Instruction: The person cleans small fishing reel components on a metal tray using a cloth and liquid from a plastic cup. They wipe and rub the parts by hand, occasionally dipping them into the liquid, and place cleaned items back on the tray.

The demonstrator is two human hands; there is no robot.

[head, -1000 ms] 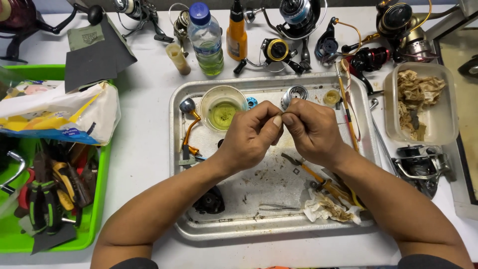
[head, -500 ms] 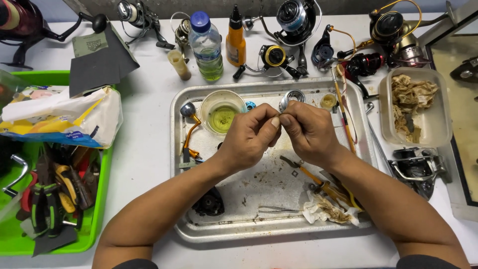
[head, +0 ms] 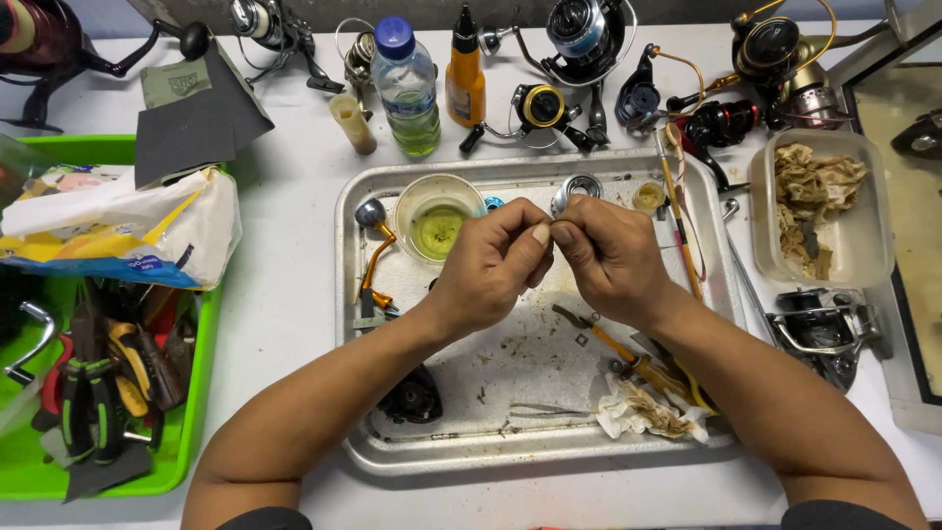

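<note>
Small part, pinched between the fingertips of both hands, held above the middle of the metal tray [head: 345, 294]. The part itself is almost wholly hidden by my fingers; too small to say what it is. Left hand [head: 488, 265]: fingers closed narrow, thumb against forefinger, tips meeting those of the right. Right hand [head: 610, 257]: fingers likewise curled in tight on the same spot. Whether one hand alone carries the part or both do, I cannot tell.

Step in hand, by my judgement: fine work on a little piece from a stripped fishing reel, fitting or freeing something at the fingertips. The next move would call for a steady pinch and small turns only, kept over the tray so that a dropped piece lands in it.

Just beyond my fingers: a clear cup of yellowish liquid [head: 438, 218] to the left, a round silvery reel part [head: 577, 186] straight ahead. Under the left wrist, an orange-armed crank handle [head: 373, 260] and a dark reel body [head: 412, 395]. Under the right wrist, a yellow-handled tool [head: 628, 355] and a soiled wad of tissue [head: 648, 412].

Farther out on the desk [head: 285, 285]: water bottle [head: 406, 86], orange oil bottle [head: 465, 79], several reels, a clear tub of used rags [head: 824, 211], a green bin of pliers [head: 191, 412].
</note>
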